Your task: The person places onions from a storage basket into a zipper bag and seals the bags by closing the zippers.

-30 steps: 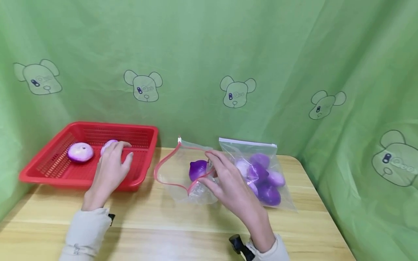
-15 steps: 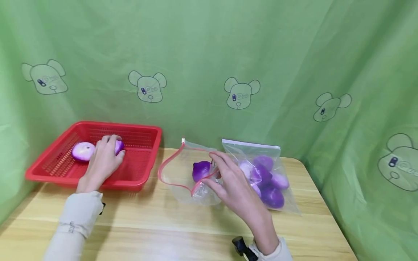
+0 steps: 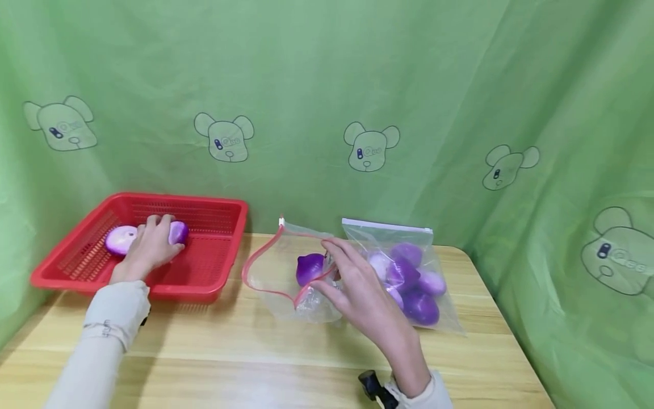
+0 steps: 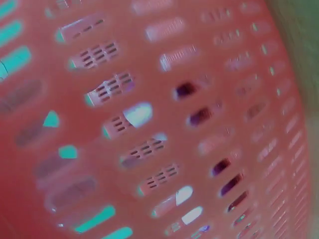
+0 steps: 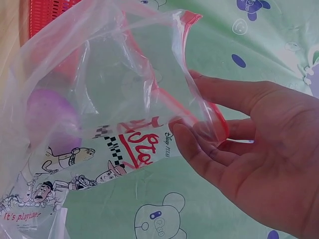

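Observation:
My left hand (image 3: 148, 247) reaches into the red basket (image 3: 227, 272), its fingers and thumb curled round a purple onion (image 3: 178, 232). Just left of that hand lies a second onion (image 3: 120, 240), white and purple. Through the basket's slotted wall (image 4: 149, 74), the left wrist view shows only fragments of the inside. My right hand (image 3: 365, 284) pinches the red zip edge of a clear zip bag (image 5: 149, 94), between thumb and fingers, with its mouth spread apart. One purple onion (image 3: 309, 269) lies inside this bag, also visible through the printed plastic in the right wrist view.
Right of the held bag, a second clear zip bag (image 3: 388, 225) with a pale zip contains several onions. Both bags and the basket rest on the wooden table (image 3: 245, 352). A green curtain (image 3: 306, 74) with mouse-head drawings hangs behind and at the sides.
My left hand has moved left and down onto the right-hand onion in the basket and closed round it. The right hand keeps its hold on the bag's edge.

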`<action>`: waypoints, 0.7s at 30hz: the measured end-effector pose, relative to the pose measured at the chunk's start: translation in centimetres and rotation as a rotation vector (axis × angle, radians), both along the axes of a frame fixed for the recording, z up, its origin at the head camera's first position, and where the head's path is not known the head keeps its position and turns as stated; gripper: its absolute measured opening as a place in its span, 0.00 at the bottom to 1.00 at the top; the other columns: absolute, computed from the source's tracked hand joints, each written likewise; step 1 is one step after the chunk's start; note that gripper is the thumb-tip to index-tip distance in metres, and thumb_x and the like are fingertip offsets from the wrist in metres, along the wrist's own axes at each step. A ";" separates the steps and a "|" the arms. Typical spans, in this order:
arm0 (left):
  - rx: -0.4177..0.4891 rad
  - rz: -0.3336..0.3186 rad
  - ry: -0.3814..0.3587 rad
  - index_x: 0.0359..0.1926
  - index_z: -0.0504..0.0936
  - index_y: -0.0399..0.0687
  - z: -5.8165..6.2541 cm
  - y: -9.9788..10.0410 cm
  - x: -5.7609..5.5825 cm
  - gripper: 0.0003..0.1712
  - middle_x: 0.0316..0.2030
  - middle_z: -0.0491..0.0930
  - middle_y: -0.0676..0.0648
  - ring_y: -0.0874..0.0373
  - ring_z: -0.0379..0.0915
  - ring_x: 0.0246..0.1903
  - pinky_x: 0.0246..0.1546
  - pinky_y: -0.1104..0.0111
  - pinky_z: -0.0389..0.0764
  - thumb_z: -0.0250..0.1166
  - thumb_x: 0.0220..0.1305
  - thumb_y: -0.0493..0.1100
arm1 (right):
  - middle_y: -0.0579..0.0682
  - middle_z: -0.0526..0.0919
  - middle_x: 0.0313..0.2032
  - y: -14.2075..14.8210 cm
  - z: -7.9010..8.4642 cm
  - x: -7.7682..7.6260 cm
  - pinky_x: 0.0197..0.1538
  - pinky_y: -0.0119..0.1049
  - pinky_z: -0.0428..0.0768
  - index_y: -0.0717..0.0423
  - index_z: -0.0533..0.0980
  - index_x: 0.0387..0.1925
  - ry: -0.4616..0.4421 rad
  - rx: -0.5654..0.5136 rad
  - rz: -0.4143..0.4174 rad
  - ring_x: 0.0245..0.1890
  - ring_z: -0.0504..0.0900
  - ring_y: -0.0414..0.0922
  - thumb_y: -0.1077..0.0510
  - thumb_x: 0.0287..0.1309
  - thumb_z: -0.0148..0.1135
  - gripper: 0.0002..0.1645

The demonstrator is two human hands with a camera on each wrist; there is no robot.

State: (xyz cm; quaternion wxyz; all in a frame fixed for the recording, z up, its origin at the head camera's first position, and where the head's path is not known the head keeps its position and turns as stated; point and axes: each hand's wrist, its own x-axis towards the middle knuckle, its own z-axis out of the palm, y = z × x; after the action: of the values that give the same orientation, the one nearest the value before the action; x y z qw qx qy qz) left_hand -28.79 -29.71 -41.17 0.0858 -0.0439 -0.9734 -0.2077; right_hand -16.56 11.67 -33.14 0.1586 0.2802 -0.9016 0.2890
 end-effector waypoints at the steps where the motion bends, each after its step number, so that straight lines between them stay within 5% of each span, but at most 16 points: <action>1: -0.010 -0.007 -0.045 0.65 0.59 0.25 0.0 -0.3 -0.2 0.41 0.60 0.55 0.17 0.16 0.57 0.53 0.51 0.30 0.64 0.68 0.58 0.40 | 0.56 0.68 0.68 -0.1 0.0 0.0 0.52 0.35 0.81 0.62 0.66 0.69 -0.003 0.005 -0.005 0.44 0.80 0.40 0.53 0.55 0.74 0.44; 7: -0.019 -0.066 -0.194 0.67 0.54 0.22 0.0 -0.8 -0.9 0.45 0.62 0.53 0.15 0.16 0.56 0.57 0.58 0.31 0.60 0.68 0.59 0.41 | 0.55 0.68 0.68 -0.3 -0.1 0.0 0.48 0.36 0.83 0.62 0.66 0.69 -0.031 0.003 -0.007 0.41 0.79 0.38 0.55 0.54 0.74 0.44; 13: 0.017 -0.083 -0.140 0.55 0.61 0.27 -0.5 -0.7 -1.2 0.31 0.46 0.67 0.22 0.27 0.71 0.44 0.47 0.39 0.72 0.69 0.59 0.37 | 0.53 0.69 0.68 -0.3 -0.2 -0.1 0.48 0.34 0.82 0.61 0.66 0.69 -0.025 0.005 -0.002 0.41 0.79 0.37 0.55 0.54 0.74 0.44; 21: -0.056 -0.096 -0.086 0.52 0.63 0.32 -1.0 -0.1 -1.0 0.30 0.44 0.68 0.24 0.25 0.72 0.39 0.42 0.39 0.73 0.71 0.54 0.34 | 0.52 0.69 0.67 -0.3 -0.2 -0.2 0.44 0.30 0.82 0.61 0.66 0.69 -0.041 -0.003 0.005 0.40 0.79 0.36 0.55 0.54 0.74 0.44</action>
State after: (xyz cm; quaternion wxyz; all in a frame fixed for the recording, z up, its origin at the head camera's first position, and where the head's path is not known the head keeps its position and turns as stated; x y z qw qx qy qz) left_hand -29.80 -29.80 -42.15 0.0326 -0.0841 -0.9784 -0.1858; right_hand -16.73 11.34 -33.38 0.1397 0.2761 -0.9035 0.2964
